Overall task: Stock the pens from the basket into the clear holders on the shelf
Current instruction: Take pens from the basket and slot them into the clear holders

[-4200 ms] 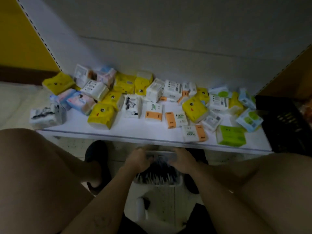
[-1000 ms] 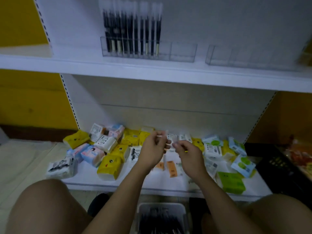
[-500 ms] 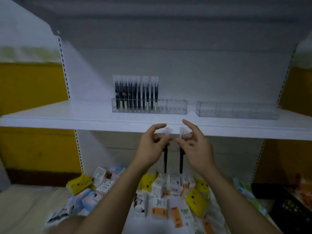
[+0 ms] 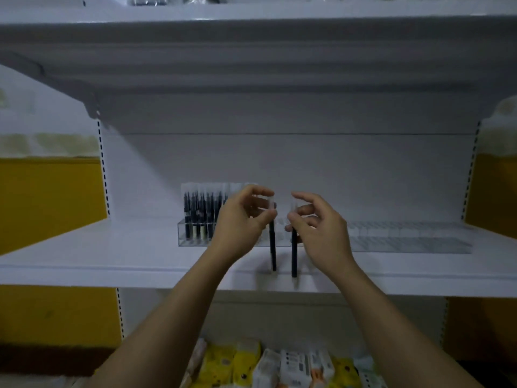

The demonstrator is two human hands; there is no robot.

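Left holder [image 4: 185, 240] is partly full, right holder [image 4: 405, 242] looks bare. Left hand [image 4: 240, 221] has a grip pinching a pen [image 4: 272, 249], right hand [image 4: 321, 232] pinching a second pen [image 4: 294, 257], neither slotted yet.

No legible text anywhere. The small packs [image 4: 293, 366] along the bottom edge are showing dark print blocks on white labels, but everything is blurring out and no word or number is resolving. The pens [image 4: 200, 217] standing in the clear holder [image 4: 195, 242] are showing pale bands, with no lettering coming through. The left pen [image 4: 272, 247] and right pen [image 4: 294, 256], hanging in front, are showing nothing readable on barrel or sleeve.
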